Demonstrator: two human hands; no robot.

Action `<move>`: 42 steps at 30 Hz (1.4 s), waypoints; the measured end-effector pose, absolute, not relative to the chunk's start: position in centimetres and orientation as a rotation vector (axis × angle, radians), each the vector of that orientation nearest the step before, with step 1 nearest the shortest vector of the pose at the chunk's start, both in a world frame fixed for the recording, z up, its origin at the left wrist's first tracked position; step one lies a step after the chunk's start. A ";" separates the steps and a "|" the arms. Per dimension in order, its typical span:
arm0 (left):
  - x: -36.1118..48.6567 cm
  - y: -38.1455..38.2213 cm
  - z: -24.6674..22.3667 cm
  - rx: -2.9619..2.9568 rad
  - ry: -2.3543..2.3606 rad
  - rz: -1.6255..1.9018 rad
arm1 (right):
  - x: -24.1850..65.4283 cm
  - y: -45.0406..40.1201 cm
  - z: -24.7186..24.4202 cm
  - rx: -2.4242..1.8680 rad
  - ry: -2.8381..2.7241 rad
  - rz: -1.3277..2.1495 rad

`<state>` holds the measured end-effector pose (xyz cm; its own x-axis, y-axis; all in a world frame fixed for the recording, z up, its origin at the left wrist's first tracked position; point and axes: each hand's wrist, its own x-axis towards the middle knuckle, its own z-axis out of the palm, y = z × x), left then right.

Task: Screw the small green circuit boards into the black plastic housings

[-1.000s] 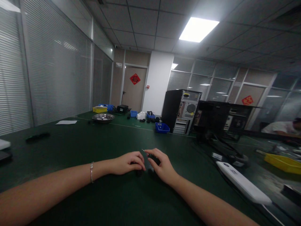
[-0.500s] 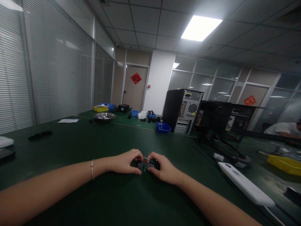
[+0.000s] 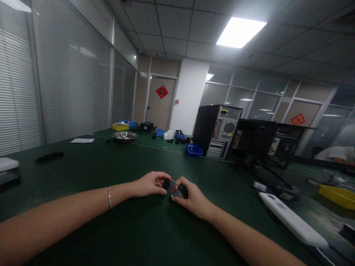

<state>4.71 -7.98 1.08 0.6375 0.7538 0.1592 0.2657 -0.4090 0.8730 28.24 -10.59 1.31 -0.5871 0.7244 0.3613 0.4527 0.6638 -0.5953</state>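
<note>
Over the green table, my left hand pinches a small black part between thumb and fingers. Just to its right, my right hand is closed around a small screwdriver with a dark green handle. Its thin metal shaft points up and left toward the left fingertips. The right thumb and fingertips also hold a small pale greenish piece, too blurred to name. A narrow gap separates the two hands.
A white power strip with cables lies to the right. Computer towers and a blue bin stand beyond the hands. Farther left are a metal bowl and a paper sheet. Another person's sleeve shows at far right.
My hands have drawn slightly apart. The black part has stayed in my left hand, while the small greenish piece is now at my right fingertips. The screwdriver's handle shows more clearly.
</note>
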 end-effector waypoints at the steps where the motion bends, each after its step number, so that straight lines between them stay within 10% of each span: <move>1: 4.9 -7.9 1.0 1.915 0.783 0.707 | 28.1 -10.6 1.4 -0.902 -2.227 0.611; 42: 7.8 -11.2 2.1 1.354 0.525 0.996 | 26.0 -11.4 1.0 -0.681 -1.850 0.608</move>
